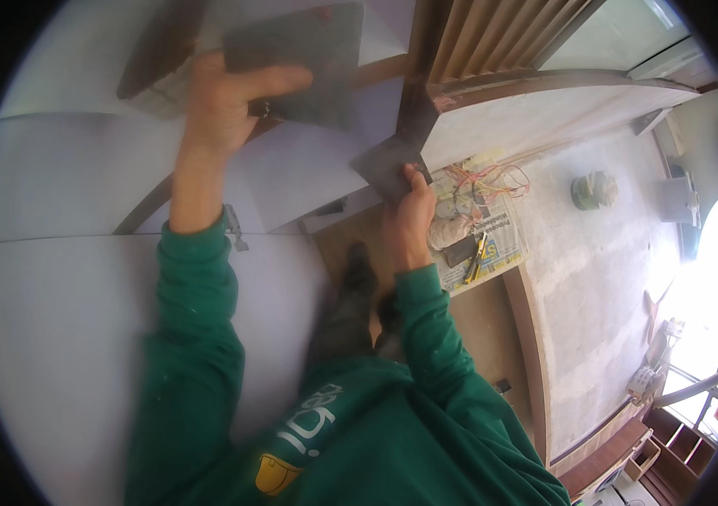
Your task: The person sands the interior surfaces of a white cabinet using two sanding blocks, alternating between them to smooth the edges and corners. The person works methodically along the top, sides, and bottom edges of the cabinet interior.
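Observation:
My left hand [220, 107] is raised at the upper left, its thumb lying across a dark grey rectangular sheet [327, 47] that it grips. This sheet is blurred, so I cannot tell its material. Lower and to the right, my right hand [413, 218] pinches a smaller dark, flat square plate [384, 166] between thumb and fingers. The two sheets are apart. Behind both hands are white cabinet panels [308, 171] and a brown wooden edge [390, 69]. Near my left cuff, a metal hinge [235, 229] sits on the white panel.
Newspaper [508, 234] on the right bears loose coloured wires [492, 180], a crumpled bag [451, 233] and a yellow-and-black utility knife [477, 258]. A green tub [593, 191] stands on the pale dusty surface [606, 272] beyond. Slatted wood [498, 31] rises at the top.

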Demonstrator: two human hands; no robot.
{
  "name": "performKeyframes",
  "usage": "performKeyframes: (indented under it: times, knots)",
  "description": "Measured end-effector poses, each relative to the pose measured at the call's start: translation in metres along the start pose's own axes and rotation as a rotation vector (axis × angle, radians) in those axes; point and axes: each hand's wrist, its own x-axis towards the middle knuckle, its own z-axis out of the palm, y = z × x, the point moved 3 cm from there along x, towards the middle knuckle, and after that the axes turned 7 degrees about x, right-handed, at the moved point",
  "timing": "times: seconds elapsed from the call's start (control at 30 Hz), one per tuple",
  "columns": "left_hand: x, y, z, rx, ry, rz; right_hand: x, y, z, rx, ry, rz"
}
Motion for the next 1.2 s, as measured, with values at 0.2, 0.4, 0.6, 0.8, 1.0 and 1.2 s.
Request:
performKeyframes:
  times: [0.2, 0.4, 0.6, 0.8, 1.0, 1.2]
  knots:
    - [-0.001, 0.0, -0.001, -0.014, -0.005, -0.04, 0.006, 0.01, 0.011, 0.022, 0.08, -0.009]
    - [-0.001, -0.001, -0.005, 0.006, 0.006, -0.046, -0.004, 0.002, 0.044, -0.036, 0.092, -0.112]
    - [-0.002, 0.007, 0.001, -0.018, 0.0, -0.039, -0.017, -0.013, 0.054, -0.275, 0.099, -0.185]
    - [-0.003, 0.002, 0.001, -0.019, -0.008, -0.018, -0.011, 0.004, -0.002, -0.137, 0.071, -0.088]
    - [-0.002, 0.004, 0.002, -0.031, 0.009, -0.041, 0.004, 0.013, 0.009, -0.04, 0.033, -0.167]
    - [-0.003, 0.004, 0.002, -0.015, 0.013, -0.029, -0.003, 0.002, 0.028, -0.183, 0.008, -0.221]
